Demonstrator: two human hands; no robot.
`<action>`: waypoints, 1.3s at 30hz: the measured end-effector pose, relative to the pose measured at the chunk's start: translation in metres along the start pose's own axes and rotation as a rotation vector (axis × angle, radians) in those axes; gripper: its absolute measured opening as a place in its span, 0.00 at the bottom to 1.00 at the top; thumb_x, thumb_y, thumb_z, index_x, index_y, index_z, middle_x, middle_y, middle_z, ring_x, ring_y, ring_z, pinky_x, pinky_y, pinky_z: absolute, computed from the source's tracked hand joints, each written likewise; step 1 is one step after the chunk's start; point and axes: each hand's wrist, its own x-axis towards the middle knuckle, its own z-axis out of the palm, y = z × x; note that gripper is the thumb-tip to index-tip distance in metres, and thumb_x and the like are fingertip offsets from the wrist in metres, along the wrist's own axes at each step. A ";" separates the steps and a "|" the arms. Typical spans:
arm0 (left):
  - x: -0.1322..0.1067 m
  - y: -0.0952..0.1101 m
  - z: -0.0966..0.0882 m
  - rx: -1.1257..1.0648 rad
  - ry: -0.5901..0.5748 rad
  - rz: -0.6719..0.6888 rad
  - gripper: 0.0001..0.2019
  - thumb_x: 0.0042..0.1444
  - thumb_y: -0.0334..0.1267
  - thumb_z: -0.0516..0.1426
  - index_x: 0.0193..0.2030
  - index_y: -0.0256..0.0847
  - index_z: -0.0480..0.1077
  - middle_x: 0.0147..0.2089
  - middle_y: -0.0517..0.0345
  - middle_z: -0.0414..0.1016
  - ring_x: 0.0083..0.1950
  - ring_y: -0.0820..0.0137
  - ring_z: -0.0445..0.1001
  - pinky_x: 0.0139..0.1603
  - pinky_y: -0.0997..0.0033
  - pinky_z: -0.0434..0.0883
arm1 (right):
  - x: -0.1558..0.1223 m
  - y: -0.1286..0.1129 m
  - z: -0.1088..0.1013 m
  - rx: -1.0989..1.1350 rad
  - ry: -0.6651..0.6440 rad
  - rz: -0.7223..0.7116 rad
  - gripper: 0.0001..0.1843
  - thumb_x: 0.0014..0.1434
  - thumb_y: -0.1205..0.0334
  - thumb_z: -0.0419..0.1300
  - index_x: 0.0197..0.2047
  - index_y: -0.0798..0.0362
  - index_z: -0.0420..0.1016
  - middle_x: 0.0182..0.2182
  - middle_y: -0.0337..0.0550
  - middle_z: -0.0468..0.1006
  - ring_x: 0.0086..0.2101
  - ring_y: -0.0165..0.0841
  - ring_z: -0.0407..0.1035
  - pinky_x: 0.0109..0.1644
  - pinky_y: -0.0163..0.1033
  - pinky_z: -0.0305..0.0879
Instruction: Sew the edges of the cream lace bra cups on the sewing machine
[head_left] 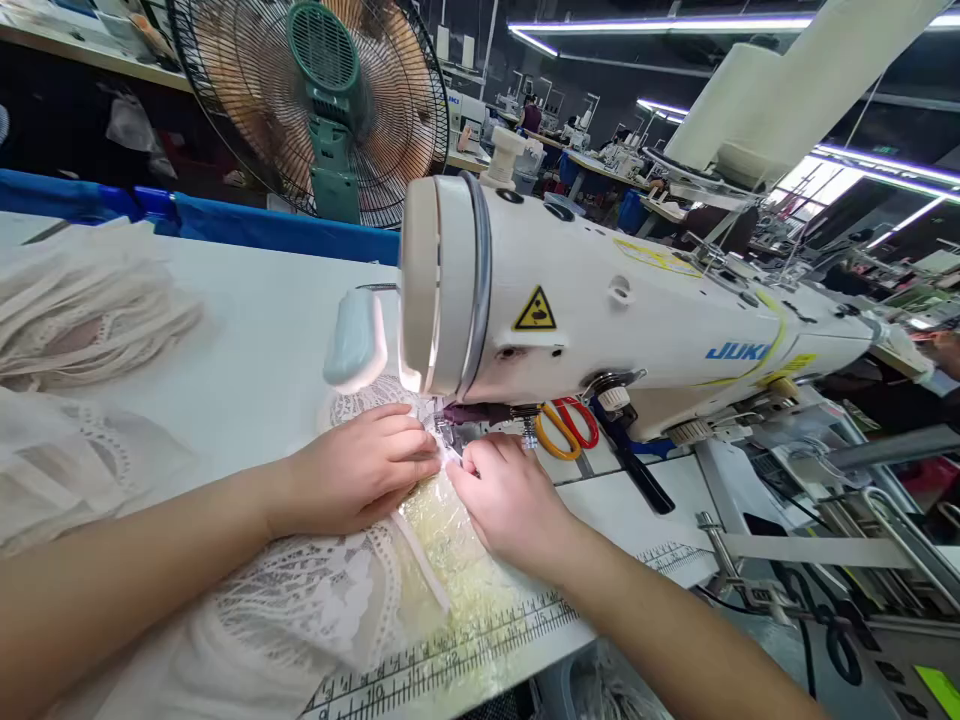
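A white JUKI sewing machine (622,320) stands across the white table (255,350). White lace fabric (300,600) lies under its presser foot (448,432), with a narrow white strap (421,565) running back from the needle. My left hand (360,470) rests on the lace just left of the foot, fingers curled and pressing the cloth. My right hand (510,495) is just right of the foot, fingertips pinching the fabric edge at the needle.
Orange and red scissors (566,425) lie behind the needle under the machine arm. A heap of cream lace (82,310) sits at the left. A green standing fan (322,100) is behind the table. A ruler strip (465,645) runs along the table's front edge.
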 end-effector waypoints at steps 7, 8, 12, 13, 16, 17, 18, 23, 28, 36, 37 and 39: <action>-0.003 -0.012 0.003 0.064 0.006 0.042 0.16 0.63 0.29 0.46 0.49 0.39 0.74 0.47 0.52 0.79 0.44 0.61 0.72 0.55 0.57 0.64 | -0.013 0.004 0.003 0.127 0.156 -0.017 0.06 0.52 0.73 0.56 0.31 0.54 0.71 0.33 0.43 0.71 0.33 0.35 0.59 0.38 0.39 0.51; -0.003 -0.013 0.003 0.074 0.009 0.048 0.17 0.63 0.29 0.46 0.49 0.39 0.74 0.47 0.52 0.79 0.44 0.60 0.72 0.56 0.58 0.65 | -0.015 0.006 0.002 0.156 0.174 -0.018 0.06 0.54 0.73 0.55 0.30 0.54 0.71 0.33 0.43 0.71 0.33 0.35 0.59 0.38 0.38 0.52; -0.001 -0.017 0.000 0.128 0.020 0.067 0.18 0.64 0.29 0.45 0.49 0.39 0.76 0.46 0.52 0.81 0.45 0.60 0.73 0.53 0.59 0.67 | -0.017 0.013 0.002 0.227 0.225 -0.013 0.09 0.58 0.71 0.54 0.30 0.54 0.74 0.35 0.46 0.73 0.36 0.36 0.63 0.37 0.38 0.53; 0.000 -0.017 -0.001 0.139 0.014 0.066 0.19 0.64 0.29 0.44 0.48 0.38 0.76 0.46 0.51 0.81 0.44 0.60 0.74 0.52 0.60 0.68 | -0.017 0.014 0.002 0.235 0.227 -0.011 0.09 0.58 0.70 0.54 0.31 0.54 0.75 0.35 0.46 0.73 0.36 0.36 0.64 0.36 0.38 0.53; 0.000 -0.021 -0.003 0.159 -0.012 0.045 0.21 0.63 0.28 0.44 0.48 0.37 0.77 0.47 0.48 0.81 0.43 0.61 0.75 0.51 0.61 0.70 | -0.016 0.014 0.001 0.242 0.223 -0.005 0.10 0.58 0.71 0.54 0.31 0.55 0.75 0.34 0.46 0.73 0.36 0.37 0.65 0.35 0.38 0.53; 0.000 -0.023 -0.003 0.161 -0.011 0.038 0.21 0.63 0.28 0.43 0.49 0.37 0.77 0.46 0.48 0.81 0.44 0.61 0.75 0.52 0.61 0.71 | -0.016 0.014 0.001 0.242 0.222 -0.002 0.10 0.58 0.71 0.53 0.31 0.55 0.76 0.34 0.46 0.73 0.35 0.36 0.65 0.35 0.38 0.52; -0.001 -0.025 -0.002 0.163 -0.006 0.032 0.21 0.63 0.28 0.43 0.49 0.37 0.77 0.46 0.47 0.81 0.46 0.60 0.75 0.53 0.61 0.71 | -0.016 0.014 0.001 0.240 0.223 -0.001 0.10 0.58 0.71 0.53 0.31 0.55 0.76 0.33 0.46 0.73 0.35 0.36 0.65 0.34 0.38 0.52; -0.005 -0.037 0.004 0.160 -0.018 -0.025 0.21 0.63 0.30 0.44 0.50 0.40 0.77 0.39 0.49 0.81 0.51 0.58 0.74 0.60 0.57 0.68 | -0.017 0.014 0.003 0.243 0.220 0.003 0.10 0.59 0.70 0.53 0.31 0.55 0.76 0.34 0.46 0.72 0.36 0.37 0.65 0.33 0.37 0.51; -0.009 -0.040 0.000 0.136 -0.083 -0.155 0.19 0.59 0.29 0.48 0.48 0.44 0.78 0.41 0.51 0.81 0.51 0.59 0.74 0.55 0.60 0.71 | -0.017 0.014 0.003 0.245 0.227 0.004 0.10 0.58 0.70 0.54 0.30 0.55 0.75 0.33 0.45 0.72 0.35 0.36 0.65 0.34 0.37 0.53; -0.002 0.004 -0.017 0.055 -0.075 -0.154 0.10 0.57 0.28 0.53 0.37 0.42 0.74 0.41 0.52 0.78 0.43 0.61 0.72 0.42 0.63 0.69 | -0.021 0.008 -0.017 0.377 0.204 -0.005 0.12 0.60 0.71 0.52 0.28 0.56 0.74 0.31 0.45 0.73 0.32 0.34 0.61 0.36 0.37 0.60; 0.000 0.009 -0.015 0.033 -0.121 -0.141 0.06 0.54 0.28 0.55 0.34 0.42 0.73 0.36 0.54 0.77 0.39 0.61 0.71 0.41 0.63 0.68 | -0.023 0.005 -0.021 0.409 0.188 -0.004 0.13 0.61 0.71 0.52 0.29 0.56 0.75 0.31 0.45 0.72 0.32 0.34 0.62 0.36 0.37 0.61; 0.003 0.015 -0.013 -0.027 -0.211 -0.180 0.04 0.51 0.28 0.57 0.30 0.41 0.70 0.29 0.56 0.74 0.34 0.63 0.69 0.36 0.64 0.66 | -0.029 -0.002 -0.025 0.471 0.168 0.008 0.14 0.63 0.70 0.50 0.32 0.56 0.76 0.30 0.46 0.72 0.32 0.35 0.64 0.36 0.37 0.62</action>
